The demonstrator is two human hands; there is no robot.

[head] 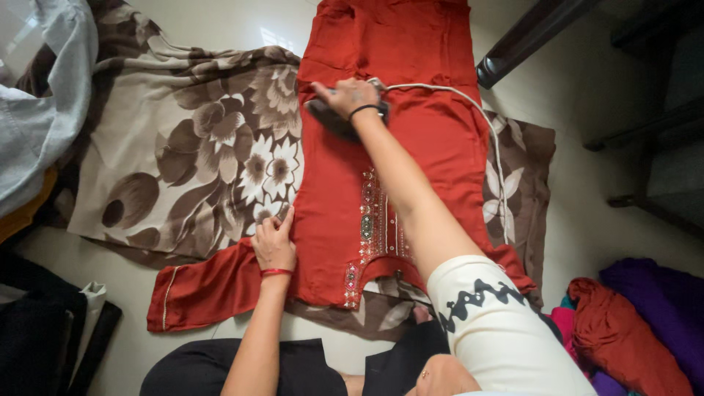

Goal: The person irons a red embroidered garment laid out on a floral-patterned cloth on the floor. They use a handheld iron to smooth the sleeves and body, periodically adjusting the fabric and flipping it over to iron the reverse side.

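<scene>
While a brown floral sheet (183, 147) covers the pale floor (587, 117), a red tunic (411, 95) lies flat across it. At the tunic's near-left edge by the sleeve, the left hand (274, 242) presses down, fingers flat and spread. Farther right, the right hand (346, 94) has its fingers wrapped around a dark iron (330, 117) resting on the tunic's middle, its white cord (469, 106) trailing right.

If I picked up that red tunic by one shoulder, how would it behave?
The red tunic would probably hang limp: it lies flat on the floral sheet, and its sleeve shows soft folds. It looks thin, so likely light. The embroidered neckline may be a little stiffer. The left hand pinning its edge suggests it shifts easily.
</scene>
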